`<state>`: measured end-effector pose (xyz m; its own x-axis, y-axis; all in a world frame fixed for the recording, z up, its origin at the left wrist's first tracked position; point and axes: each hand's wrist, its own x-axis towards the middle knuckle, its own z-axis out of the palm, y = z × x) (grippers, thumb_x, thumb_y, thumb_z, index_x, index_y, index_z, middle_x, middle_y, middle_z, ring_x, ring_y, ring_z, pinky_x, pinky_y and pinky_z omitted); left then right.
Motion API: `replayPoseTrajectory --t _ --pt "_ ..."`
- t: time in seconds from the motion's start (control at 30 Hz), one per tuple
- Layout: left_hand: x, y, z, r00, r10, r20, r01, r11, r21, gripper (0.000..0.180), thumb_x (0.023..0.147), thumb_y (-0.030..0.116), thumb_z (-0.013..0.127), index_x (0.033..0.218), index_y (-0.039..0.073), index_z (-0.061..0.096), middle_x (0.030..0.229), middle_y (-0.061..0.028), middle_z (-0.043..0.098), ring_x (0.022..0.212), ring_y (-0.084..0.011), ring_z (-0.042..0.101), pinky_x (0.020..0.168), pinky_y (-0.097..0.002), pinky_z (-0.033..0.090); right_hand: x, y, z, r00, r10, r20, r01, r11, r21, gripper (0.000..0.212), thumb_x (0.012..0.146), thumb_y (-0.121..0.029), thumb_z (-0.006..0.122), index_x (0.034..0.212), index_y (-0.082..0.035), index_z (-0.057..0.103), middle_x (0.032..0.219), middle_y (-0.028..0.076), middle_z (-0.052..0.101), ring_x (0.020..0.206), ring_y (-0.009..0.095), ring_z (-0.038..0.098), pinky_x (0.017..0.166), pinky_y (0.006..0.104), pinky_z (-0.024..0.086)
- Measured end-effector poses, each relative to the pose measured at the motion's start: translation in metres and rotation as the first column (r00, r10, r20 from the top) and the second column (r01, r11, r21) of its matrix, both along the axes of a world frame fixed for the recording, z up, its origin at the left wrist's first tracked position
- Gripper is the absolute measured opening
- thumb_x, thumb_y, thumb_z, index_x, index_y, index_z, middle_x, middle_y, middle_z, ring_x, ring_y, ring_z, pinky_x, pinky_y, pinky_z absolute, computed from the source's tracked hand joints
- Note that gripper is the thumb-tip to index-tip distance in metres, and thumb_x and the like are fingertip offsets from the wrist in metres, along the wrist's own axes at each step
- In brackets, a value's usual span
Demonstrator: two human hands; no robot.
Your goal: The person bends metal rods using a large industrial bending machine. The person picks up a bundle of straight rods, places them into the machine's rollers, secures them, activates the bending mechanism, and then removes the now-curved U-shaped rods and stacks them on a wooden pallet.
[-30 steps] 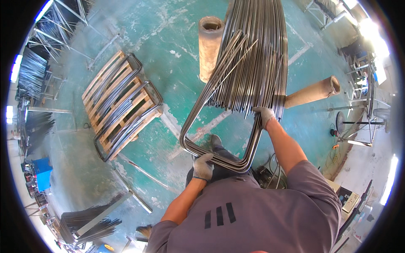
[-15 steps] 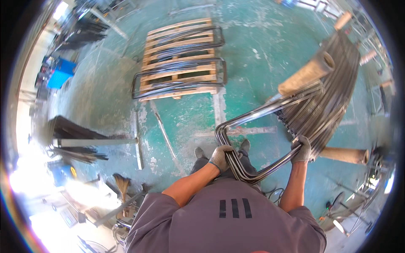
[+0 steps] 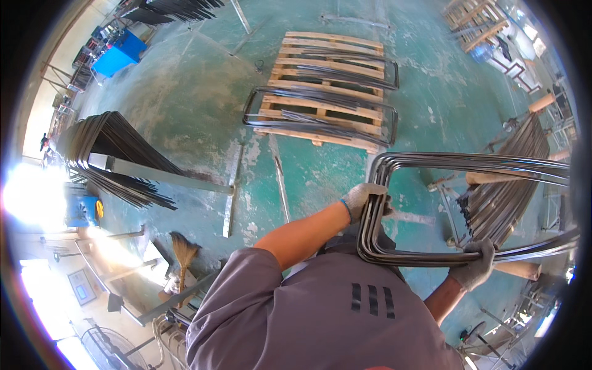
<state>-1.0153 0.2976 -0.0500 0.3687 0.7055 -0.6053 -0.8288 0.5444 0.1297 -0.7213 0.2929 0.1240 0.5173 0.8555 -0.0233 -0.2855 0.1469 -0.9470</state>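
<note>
Steel bundle (image 3: pixel 370 231), bent into a U, stretches rightward before me, not yet set down: left hand (image 3: pixel 365 200) wrapped round its end, right hand (image 3: pixel 476 265) gripping its near side. Farther right, a stack (image 3: pixel 493 203) is left untouched. Far ahead, the pallet (image 3: pixel 333 40) already bears bent rods (image 3: pixel 327 97).

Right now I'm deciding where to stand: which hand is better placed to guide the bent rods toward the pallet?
Probably the left hand: it grips the bent rods nearer the pallet; the right hand is farther off.
</note>
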Motion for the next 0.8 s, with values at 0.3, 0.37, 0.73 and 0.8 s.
replayPoseTrajectory --t 0.3,0.37,0.73,0.8 --pt "-0.216 0.076 0.047 0.995 0.033 -0.093 -0.007 0.964 0.264 0.023 0.093 0.013 0.068 0.112 0.0 0.067 0.099 -0.0141 0.07 0.088 -0.0297 0.07 0.093 -0.0527 0.061 -0.21 0.062 0.016 0.986 0.103 0.129 -0.135 0.953 0.272 0.018 0.088 -0.006 0.059 0.103 0.0 0.052 0.066 0.003 0.042 0.055 0.011 0.037 0.054 0.0252 0.033" --pt "-0.284 0.085 0.048 0.981 0.11 -0.158 -0.076 0.976 0.204 0.022 0.09 0.007 0.064 0.11 -0.001 0.067 0.094 -0.0145 0.07 0.088 -0.0308 0.071 0.089 -0.0523 0.061 -0.256 0.094 0.001 0.944 0.318 -0.083 -0.282 0.913 0.294 0.01 0.092 -0.004 0.058 0.101 0.0 0.054 0.071 0.003 0.044 0.061 0.012 0.039 0.059 0.027 0.035" --pt "-0.546 0.086 0.053 0.936 0.237 -0.259 -0.225 0.971 0.075 0.015 0.078 0.003 0.06 0.092 -0.001 0.066 0.08 -0.0135 0.066 0.073 -0.0293 0.067 0.079 -0.0486 0.061 -0.515 0.175 -0.026 0.897 0.322 -0.303 -0.339 0.941 -0.007 0.016 0.092 -0.004 0.064 0.105 -0.009 0.056 0.075 0.0 0.049 0.065 0.012 0.045 0.06 0.0285 0.04" --pt "-0.578 0.078 0.031 0.947 0.191 -0.258 -0.183 0.982 0.055 0.011 0.08 0.003 0.059 0.087 -0.001 0.065 0.08 -0.0148 0.066 0.071 -0.03 0.066 0.079 -0.0486 0.061 -0.552 0.173 -0.034 0.909 0.327 -0.257 -0.352 0.934 -0.058 0.011 0.09 -0.005 0.064 0.091 -0.011 0.055 0.071 -0.001 0.046 0.062 0.012 0.045 0.057 0.0277 0.04"
